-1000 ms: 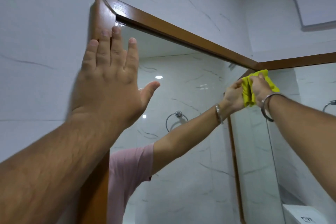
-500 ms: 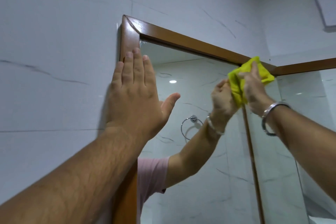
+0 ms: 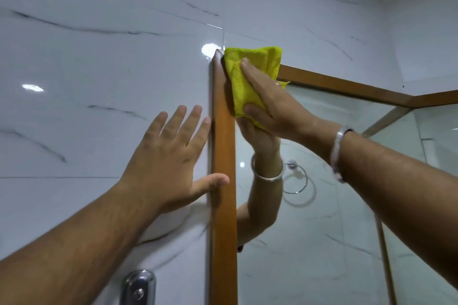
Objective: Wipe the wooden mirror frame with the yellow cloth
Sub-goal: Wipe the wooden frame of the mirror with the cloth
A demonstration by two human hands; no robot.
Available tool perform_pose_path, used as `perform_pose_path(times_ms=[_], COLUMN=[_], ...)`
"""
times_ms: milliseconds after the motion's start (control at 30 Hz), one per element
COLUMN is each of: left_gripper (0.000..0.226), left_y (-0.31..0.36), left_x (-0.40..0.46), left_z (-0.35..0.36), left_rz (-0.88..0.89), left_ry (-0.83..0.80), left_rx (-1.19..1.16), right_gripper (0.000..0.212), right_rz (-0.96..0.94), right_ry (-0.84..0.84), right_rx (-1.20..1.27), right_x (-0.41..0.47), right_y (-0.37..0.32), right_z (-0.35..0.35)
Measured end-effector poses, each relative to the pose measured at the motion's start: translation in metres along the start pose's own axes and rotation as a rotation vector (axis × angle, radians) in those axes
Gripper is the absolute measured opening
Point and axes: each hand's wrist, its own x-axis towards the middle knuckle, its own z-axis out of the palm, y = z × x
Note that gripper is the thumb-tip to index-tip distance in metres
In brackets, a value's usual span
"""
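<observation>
Yellow cloth [image 3: 250, 74] sits at the top-left corner of the wooden mirror frame [image 3: 224, 181], covering the corner joint and spilling onto the glass below the top rail. It's folded and crumpled, upper edge just above the frame's top edge.

Right hand [image 3: 275, 106] is flat on the cloth, palm down, pressing it against frame and mirror. Index finger runs up across the cloth toward the corner, thumb hooks the cloth's lower edge. So it's a pinch-and-press hold, fingers closed on the cloth, not a fist. Metal bangle [image 3: 340, 153] on that wrist.

Left hand [image 3: 171, 156] is open, fingers spread, palm flat on the white marble-veined wall tile [image 3: 99, 69] just left of the frame's vertical rail. Fingertips end beside the rail; thumb reaches across and touches the rail's front face. Holding nothing.

Mirror [image 3: 322, 205] reflects the right hand and forearm from beneath, plus a chrome towel ring [image 3: 296, 178] on a tiled wall. A second mirror panel meets this one at the room's corner on the right, same wood trim.

Chrome fitting [image 3: 138, 287] at bottom edge, on the wall left of the frame; can't tell what it is.
</observation>
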Motion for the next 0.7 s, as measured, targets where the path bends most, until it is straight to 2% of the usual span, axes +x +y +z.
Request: perform_pose_path(times_ms=[133,200,333,500,700], left_gripper=[0.102,0.1,0.089,0.069,0.069], left_y=[0.0,-0.003,0.007,0.071,0.124], left_x=[0.003,0.0,-0.005,-0.041,-0.094], left_z=[0.007,0.017,0.018,0.028,0.044], left_rz=[-0.025,-0.009,-0.088,-0.335,-0.425], left_ry=[0.076,0.078,0.127,0.143,0.067], left_rx=[-0.015,-0.007,-0.069,-0.247,-0.203], right_gripper=[0.065,0.064,0.061,0.059,0.052], right_rz=[0.075,0.103,0.109,0.128,0.23], right_ry=[0.111,0.104,0.124,0.108,-0.04], right_rx=[-0.202,-0.147,-0.073,0.052,0.242], right_x=[-0.003,-0.008,-0.042,-0.175,-0.374], right_y=[0.007,0.001,-0.014,-0.072,-0.172], right_z=[0.004,0.018,0.031,0.093,0.169])
